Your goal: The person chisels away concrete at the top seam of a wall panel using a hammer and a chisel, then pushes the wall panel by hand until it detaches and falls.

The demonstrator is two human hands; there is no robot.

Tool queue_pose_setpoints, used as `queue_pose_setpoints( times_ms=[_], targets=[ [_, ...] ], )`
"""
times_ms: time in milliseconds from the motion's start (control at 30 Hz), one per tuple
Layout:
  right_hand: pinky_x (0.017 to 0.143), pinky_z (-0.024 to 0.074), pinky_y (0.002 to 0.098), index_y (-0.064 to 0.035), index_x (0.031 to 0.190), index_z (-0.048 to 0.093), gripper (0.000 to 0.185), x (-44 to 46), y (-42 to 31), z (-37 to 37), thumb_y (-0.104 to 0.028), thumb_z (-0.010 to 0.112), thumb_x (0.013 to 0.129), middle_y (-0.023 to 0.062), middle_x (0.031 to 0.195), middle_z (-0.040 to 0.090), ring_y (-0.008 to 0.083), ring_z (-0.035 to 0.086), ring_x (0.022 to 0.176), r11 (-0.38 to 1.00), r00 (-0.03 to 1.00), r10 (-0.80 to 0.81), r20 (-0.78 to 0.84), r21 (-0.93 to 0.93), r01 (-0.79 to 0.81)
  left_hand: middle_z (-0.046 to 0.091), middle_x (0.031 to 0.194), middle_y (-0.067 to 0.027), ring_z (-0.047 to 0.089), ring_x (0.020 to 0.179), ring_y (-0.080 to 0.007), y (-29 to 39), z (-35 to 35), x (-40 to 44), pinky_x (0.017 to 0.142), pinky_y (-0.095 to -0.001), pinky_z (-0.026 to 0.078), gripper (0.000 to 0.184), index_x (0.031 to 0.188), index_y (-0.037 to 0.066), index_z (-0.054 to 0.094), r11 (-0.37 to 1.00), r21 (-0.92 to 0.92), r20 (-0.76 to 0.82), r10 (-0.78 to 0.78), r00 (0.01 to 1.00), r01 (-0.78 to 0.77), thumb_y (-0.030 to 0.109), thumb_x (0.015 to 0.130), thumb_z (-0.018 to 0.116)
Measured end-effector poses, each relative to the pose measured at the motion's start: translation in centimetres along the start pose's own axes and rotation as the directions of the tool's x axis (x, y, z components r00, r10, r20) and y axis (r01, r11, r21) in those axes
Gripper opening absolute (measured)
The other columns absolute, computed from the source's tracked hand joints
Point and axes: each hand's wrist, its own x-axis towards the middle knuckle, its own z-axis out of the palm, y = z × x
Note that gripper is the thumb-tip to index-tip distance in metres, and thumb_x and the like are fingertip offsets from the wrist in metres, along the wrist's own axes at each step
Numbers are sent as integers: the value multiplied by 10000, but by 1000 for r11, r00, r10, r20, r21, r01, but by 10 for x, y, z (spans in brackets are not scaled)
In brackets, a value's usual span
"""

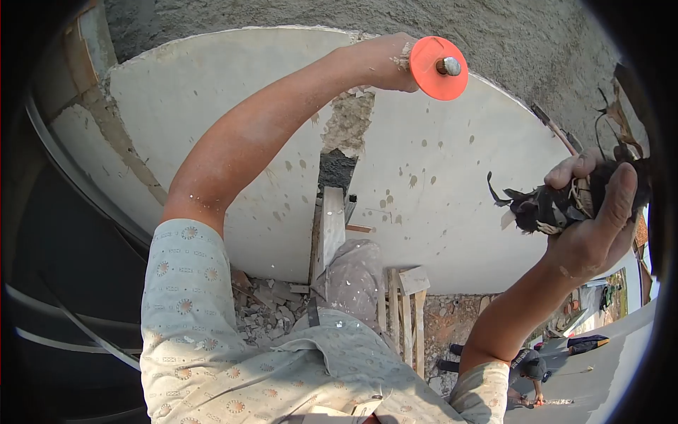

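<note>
The left hand (393, 62) is closed like a fist at a metal rod (450, 66), just behind its orange guard disc (426, 79); the disc covers the fingertips, so I cannot tell how firmly they press. The rod and disc appear in front of the upper edge of the pale wall (424, 212), to the right of the broken channel (346, 124) which divides its surface. The right hand (593, 237) is wrapped around a black bundle (547, 210), the thumb on the near side and the fingers curled over the far side; this bundle is held in front of the wall's right end, well apart from the rod, and its outer end is lost in the dark border. What could go wrong, in my judgement, comes first from these loose strips: if they unwind, the right grip may slip. If the rod's bare end received a blow from one side, the rod could turn, and only the disc would shelter the left hand. Pieces coming loose from the wall's upper edge could fall on the rubble (279, 304) along its lower edge, where footing looks uneven, or near the wooden slats (407, 328).
</note>
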Motion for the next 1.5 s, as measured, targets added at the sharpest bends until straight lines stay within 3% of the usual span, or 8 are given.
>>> queue_pose_setpoints(
  times_ms=[100, 267, 633, 733, 833, 1033, 1267, 1500],
  targets=[
    [635, 512, 282, 30, 962, 511, 402, 32, 24, -18, -347, 382, 1019, 153, 768, 548, 200, 582, 621, 914, 983, -109, 145, 403, 42, 640, 706, -122, 574, 616, -295, -3, 3, 6, 567, -394, 471, 139, 862, 42, 612, 999, 49, 10, 18, 1000, -19, 71, 726, 601],
    [509, 445, 213, 3, 955, 556, 282, -7, 40, 16, -269, 626, 939, -15, 618, 533, 60, 497, 515, 851, 795, 486, 364, -404, -336, 654, 769, -123, 593, 666, -296, -8, 8, 5, 594, -389, 479, 198, 931, 59, 616, 999, -25, -61, 33, 998, -35, 86, 736, 605],
    [561, 497, 293, 20, 984, 550, 310, 30, 22, 3, -289, 540, 977, 107, 769, 559, 196, 576, 606, 882, 992, 26, 124, 464, -81, 677, 814, -97, 625, 724, -263, -4, 9, -1, 639, -382, 502, 226, 1001, 84, 626, 997, 74, -17, 4, 1000, -2, 188, 800, 634],
    [527, 426, 233, 4, 1028, 550, 280, -17, 49, 20, -260, 604, 950, 24, 668, 523, 95, 502, 538, 884, 835, 300, 461, -463, -61, 682, 819, -98, 633, 741, -266, -1, 11, -8, 655, -378, 507, 237, 1008, 85, 635, 996, -51, -55, 67, 996, -70, 217, 812, 641],
    [481, 383, 204, -5, 1045, 557, 273, -15, 33, 9, -249, 626, 942, -16, 630, 518, 54, 466, 494, 901, 843, 354, 405, -389, -191, 685, 827, -100, 635, 750, -269, 18, 0, -9, 673, -370, 512, 258, 1027, 90, 640, 996, -84, -16, -35, 999, 33, 243, 819, 653],
    [555, 462, 250, 26, 1065, 512, 328, 46, 4, -28, -294, 495, 994, 117, 835, 512, 194, 570, 719, 960, 915, -279, 291, 92, 264, 667, 797, -107, 615, 711, -267, -8, 4, -2, 624, -385, 493, 196, 974, 74, 619, 998, 14, -33, -66, 997, 67, 166, 802, 616],
    [460, 410, 223, -28, 929, 549, 304, -7, 34, 24, -321, 631, 932, -8, 603, 508, 66, 488, 483, 836, 760, 530, 376, -382, -394, 691, 858, -105, 651, 779, -282, -14, 5, -1, 662, -380, 515, 250, 1043, 102, 638, 989, -41, -188, 131, 973, -141, 181, 806, 654],
    [649, 477, 282, -2, 984, 553, 327, 39, -7, -3, -328, 562, 963, 99, 791, 568, 158, 572, 669, 995, 974, -97, 207, 53, 88, 682, 822, -91, 643, 743, -257, -12, 4, 2, 639, -370, 510, 264, 1034, 100, 632, 999, 40, -129, 17, 991, -12, 148, 774, 643]
  ],
)
